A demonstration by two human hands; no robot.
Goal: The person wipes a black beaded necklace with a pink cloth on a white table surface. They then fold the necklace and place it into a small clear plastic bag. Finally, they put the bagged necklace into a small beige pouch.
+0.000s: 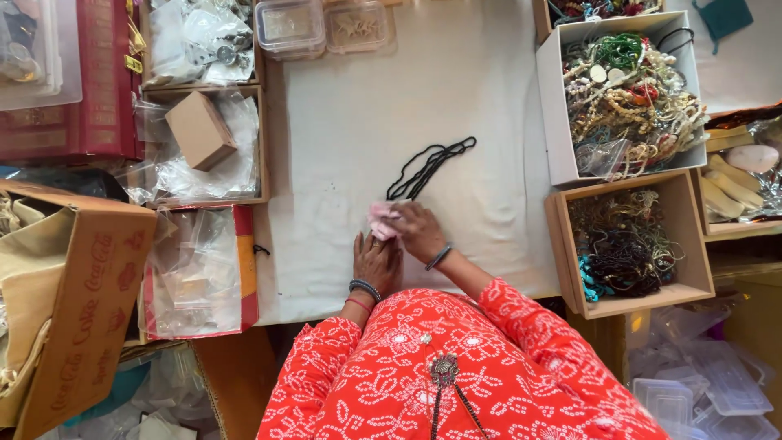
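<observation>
Pink cloth [381, 218], a small crumpled wad, sits on the white-covered counter [342, 147] right in front of me, just beyond my chest. From the head camera, my right hand [419, 232] is on it: the fingers curl over the wad's right edge and look closed onto it, though I cannot tell how firm the pinch is. My left hand [376, 262] lies flat just below the cloth, fingers together and pointing away from me, their tips touching or nearly touching the wad. So the cloth lies at my fingertips, slightly ahead of the left hand and to the left of the right one; the right hand is the nearer.

A black beaded string [429, 165] starts at the cloth and runs away from me, slanting up to the right, its long axis on that diagonal. A white box of mixed beads [626, 98] and a brown box of dark strands [623, 243] stand to my right, well apart.
</observation>
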